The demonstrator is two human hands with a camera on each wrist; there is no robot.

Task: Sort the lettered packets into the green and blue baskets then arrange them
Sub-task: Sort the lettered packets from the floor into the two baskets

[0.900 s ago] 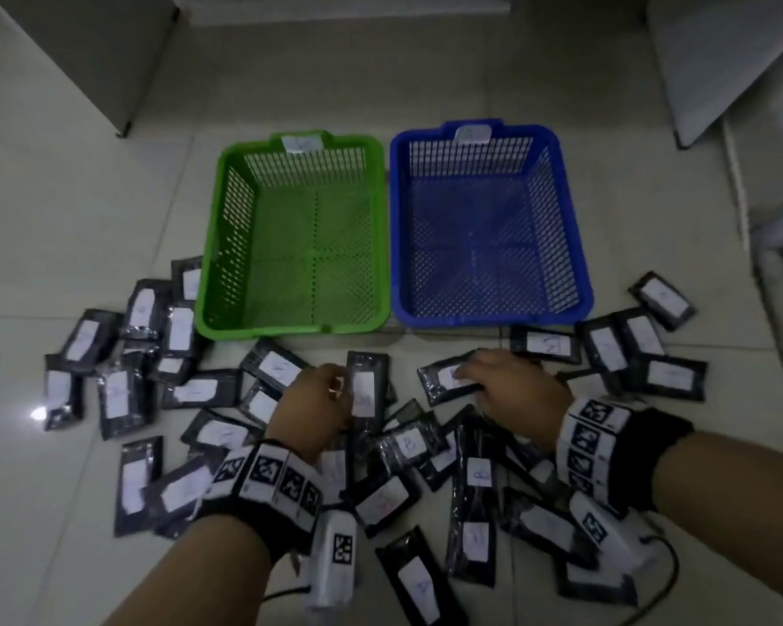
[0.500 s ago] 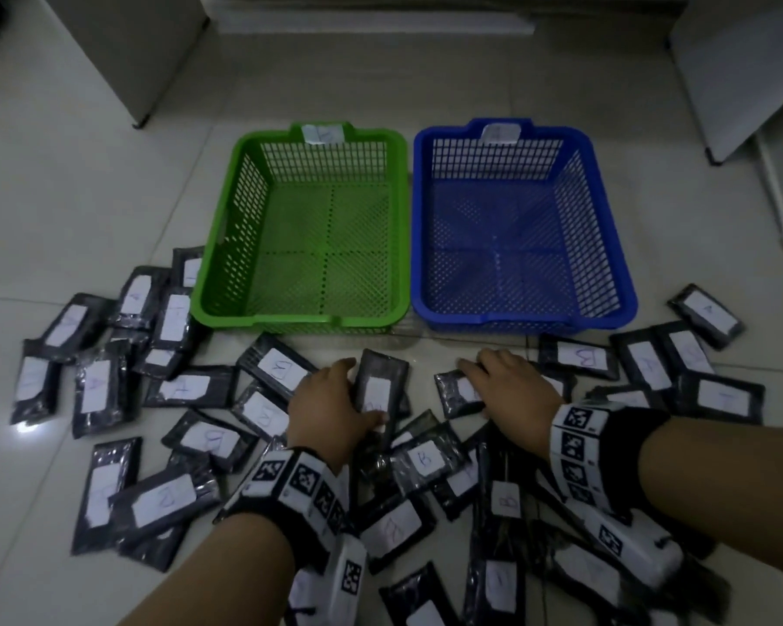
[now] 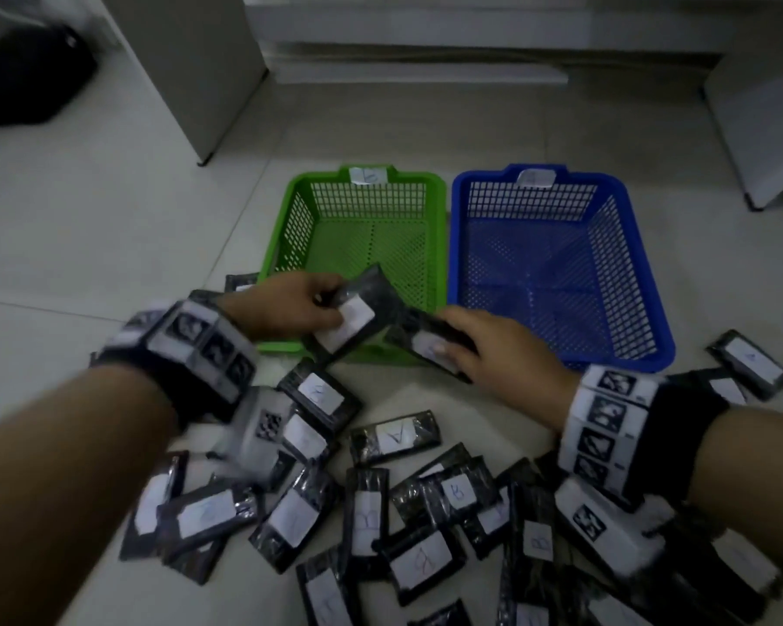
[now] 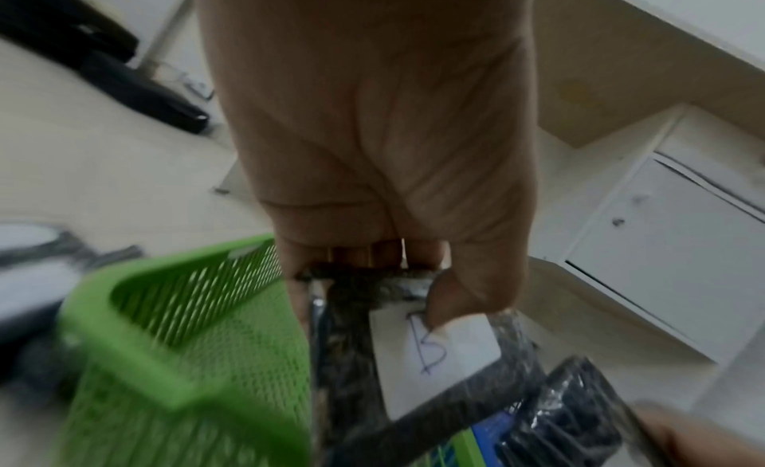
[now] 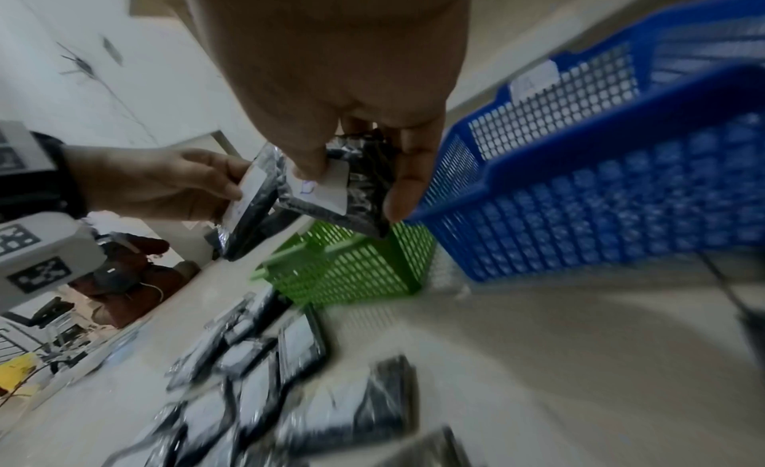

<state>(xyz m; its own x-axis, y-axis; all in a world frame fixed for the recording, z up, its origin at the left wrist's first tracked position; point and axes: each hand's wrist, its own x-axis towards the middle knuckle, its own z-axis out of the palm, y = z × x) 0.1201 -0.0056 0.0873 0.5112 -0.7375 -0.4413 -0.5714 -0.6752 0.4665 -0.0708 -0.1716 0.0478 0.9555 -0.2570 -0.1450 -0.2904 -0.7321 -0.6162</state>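
**Holding a packet in each hand at the near rims of the baskets**

Looking down from the head view, the left hand (image 3: 285,305) pinches a black packet (image 3: 358,314) over the near edge of the green basket (image 3: 367,246), thumb on its white label. The right hand (image 3: 502,359) grips a second packet (image 3: 426,347) just right of it, near the blue basket (image 3: 548,264), which stands touching the green one on its right. Many loose packets (image 3: 394,438) lie scattered on the tiled floor (image 3: 87,246) nearer the person, labels up (several read A or B).

From the left wrist, the fingers curl under the packet and the thumb presses a label marked B (image 4: 435,343); the green basket wall sits left.

From the right wrist, thumb and fingers clamp the second packet's top end; its letter is too blurred to read.
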